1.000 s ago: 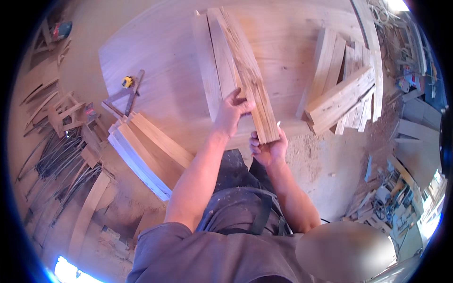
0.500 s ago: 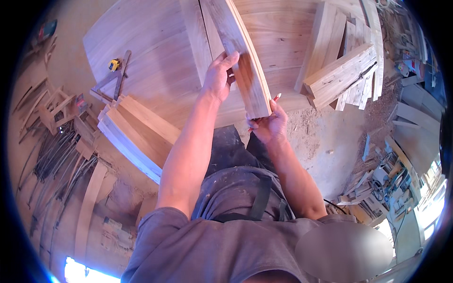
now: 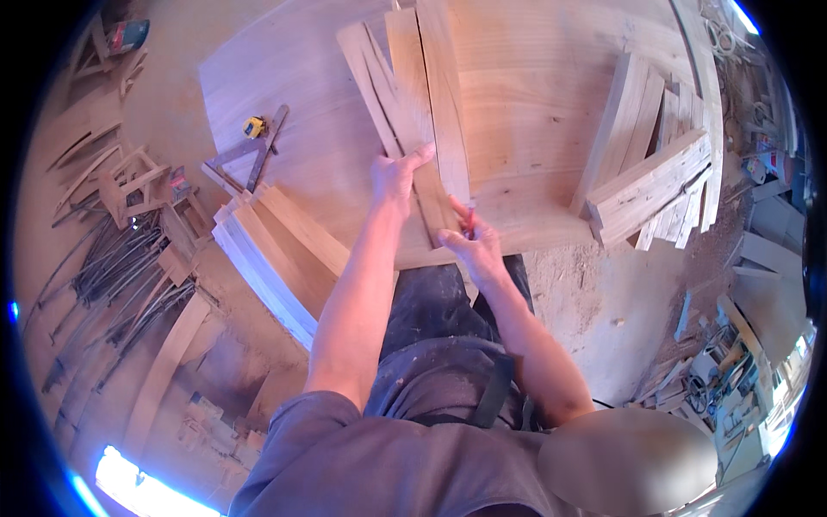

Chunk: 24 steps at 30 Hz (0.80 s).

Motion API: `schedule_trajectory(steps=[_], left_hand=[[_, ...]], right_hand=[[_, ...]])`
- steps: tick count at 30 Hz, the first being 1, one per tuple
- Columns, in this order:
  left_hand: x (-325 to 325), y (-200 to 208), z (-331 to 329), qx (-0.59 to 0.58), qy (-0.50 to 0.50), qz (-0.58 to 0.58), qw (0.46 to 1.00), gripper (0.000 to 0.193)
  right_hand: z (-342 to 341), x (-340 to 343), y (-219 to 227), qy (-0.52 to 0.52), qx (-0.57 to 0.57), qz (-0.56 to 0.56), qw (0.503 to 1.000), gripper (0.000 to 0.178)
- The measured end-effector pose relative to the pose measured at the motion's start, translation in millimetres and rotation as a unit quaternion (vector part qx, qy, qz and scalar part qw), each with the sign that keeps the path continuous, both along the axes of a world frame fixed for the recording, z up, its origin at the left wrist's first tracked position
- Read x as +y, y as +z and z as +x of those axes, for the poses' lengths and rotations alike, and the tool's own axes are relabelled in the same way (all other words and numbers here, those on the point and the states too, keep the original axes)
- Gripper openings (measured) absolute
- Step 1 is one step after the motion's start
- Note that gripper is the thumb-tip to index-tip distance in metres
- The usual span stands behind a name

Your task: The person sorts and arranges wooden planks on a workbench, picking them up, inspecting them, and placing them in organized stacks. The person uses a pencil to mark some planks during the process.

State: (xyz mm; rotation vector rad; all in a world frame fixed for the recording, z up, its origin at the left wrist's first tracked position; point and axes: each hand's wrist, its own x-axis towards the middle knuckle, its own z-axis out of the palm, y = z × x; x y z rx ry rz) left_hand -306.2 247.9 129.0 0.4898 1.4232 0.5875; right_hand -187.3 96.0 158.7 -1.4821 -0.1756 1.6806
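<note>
A narrow wooden board (image 3: 369, 73) with a dark crack along it slants over the tabletop, its near end toward my body. My left hand (image 3: 396, 181) grips this board around its middle, thumb across the top face. At its near end, my right hand (image 3: 475, 248) has its thumb against the wood. A slim red pencil (image 3: 470, 226) sticks up between the right fingers; most of it is hidden. Two more boards, a left one (image 3: 407, 43) and a right one (image 3: 444, 103), lie side by side just right of the held board.
The boards rest on a broad wooden tabletop (image 3: 517, 129). Stacked wood pieces (image 3: 650, 185) lie at its right edge. Further boards (image 3: 284, 237) lean at the left, near a yellow tape measure (image 3: 253, 127) and a carpenter's square (image 3: 265, 151). Metal rods (image 3: 112, 267) and offcuts litter the floor.
The held board has swung to slant leftward and come down nearer the tabletop boards. My right hand has shifted from its end corner to beside its near end. The whole view has shifted.
</note>
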Motion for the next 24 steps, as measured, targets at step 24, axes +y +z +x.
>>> schedule_trajectory(steps=[24], left_hand=[[-26.7, -84.2, -45.2, 0.541, -0.206, 0.299, 0.758, 0.09]], right_hand=[[78.7, 41.2, -120.1, -0.29, 0.037, -0.209, 0.933, 0.018]])
